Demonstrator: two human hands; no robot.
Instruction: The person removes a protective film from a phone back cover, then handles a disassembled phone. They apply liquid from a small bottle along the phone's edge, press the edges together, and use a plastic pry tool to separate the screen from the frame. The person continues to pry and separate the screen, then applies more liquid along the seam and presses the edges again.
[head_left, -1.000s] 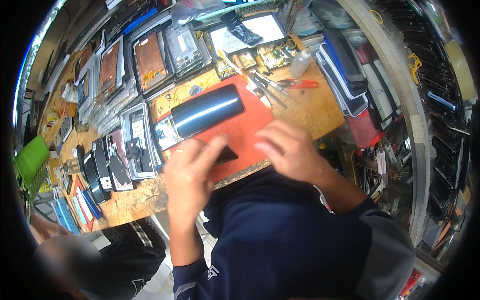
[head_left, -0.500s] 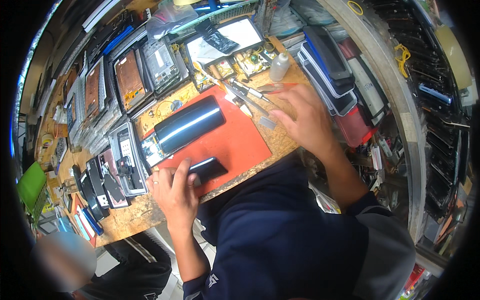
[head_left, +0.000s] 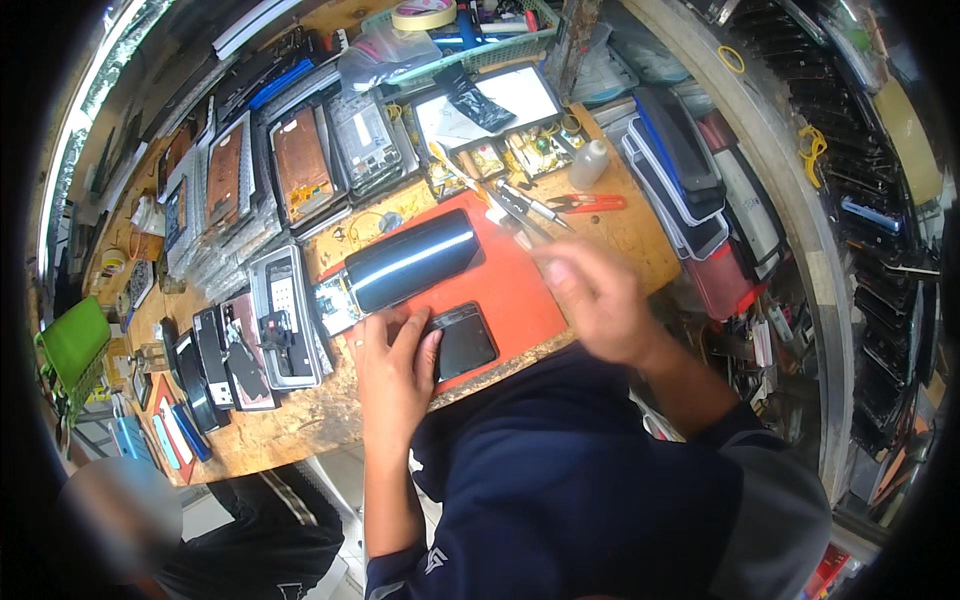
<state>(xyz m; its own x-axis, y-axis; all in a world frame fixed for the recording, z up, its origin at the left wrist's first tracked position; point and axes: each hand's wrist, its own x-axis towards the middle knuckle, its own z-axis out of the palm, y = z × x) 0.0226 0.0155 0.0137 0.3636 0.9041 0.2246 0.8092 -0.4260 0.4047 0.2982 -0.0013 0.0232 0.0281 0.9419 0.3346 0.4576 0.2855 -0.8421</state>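
Observation:
A red mat [head_left: 520, 290] lies on the wooden bench in front of me. On its near edge sits a small black phone [head_left: 465, 340]; my left hand [head_left: 395, 370] grips the phone's left side, fingers lying over it. Beyond it a long glossy black device [head_left: 410, 260] lies slantwise on the mat, with an opened phone frame [head_left: 330, 302] at its left end. My right hand [head_left: 590, 300] hovers blurred over the mat's right edge, fingers curled; whether it holds anything is unclear. Tweezers and thin tools [head_left: 520, 205] lie just beyond it.
Red-handled cutters [head_left: 590, 203] and a small white bottle [head_left: 588, 165] lie at the right. Opened phones and part trays [head_left: 300, 170] crowd the bench's left and back. Stacked devices [head_left: 680, 170] stand at the right. Another person in dark clothes [head_left: 250, 540] is at lower left.
My right hand has drawn back from the tools at the far side toward me. My left hand has stayed on the small black phone, which is now more uncovered.

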